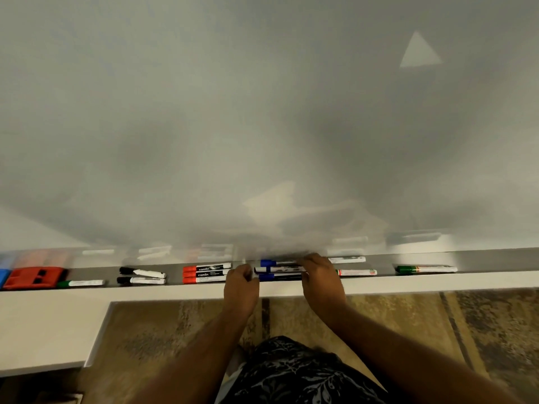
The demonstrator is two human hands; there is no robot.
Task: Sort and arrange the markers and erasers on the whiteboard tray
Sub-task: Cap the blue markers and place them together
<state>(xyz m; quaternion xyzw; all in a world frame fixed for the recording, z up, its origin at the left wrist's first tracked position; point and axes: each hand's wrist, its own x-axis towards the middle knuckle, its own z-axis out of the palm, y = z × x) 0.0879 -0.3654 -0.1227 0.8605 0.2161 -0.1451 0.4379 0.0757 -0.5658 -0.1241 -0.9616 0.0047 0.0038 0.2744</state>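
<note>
At the far left edge of the frame I see a blue eraser [3, 276] on the whiteboard tray [481, 259], and just right of it a red eraser [35, 277]. Next comes a green-capped marker [81, 283] lying along the tray's front lip, then two black-capped markers [142, 276], the upper one tilted. In the lower middle of the frame three red-capped markers [205, 274] lie stacked side by side, parallel. Just right of them my left hand [241, 290] has its grip curled at the cap end of three blue-capped markers [277, 270]; I cannot tell whether it actually clamps them. My right hand [320, 282] covers their other end, grip curled over the barrels and seemingly clamped on them. Right of that hand lie a white marker [347, 259] against the board, a red-and-green banded marker [356, 272], and, further right, a green marker [425, 269].
</note>
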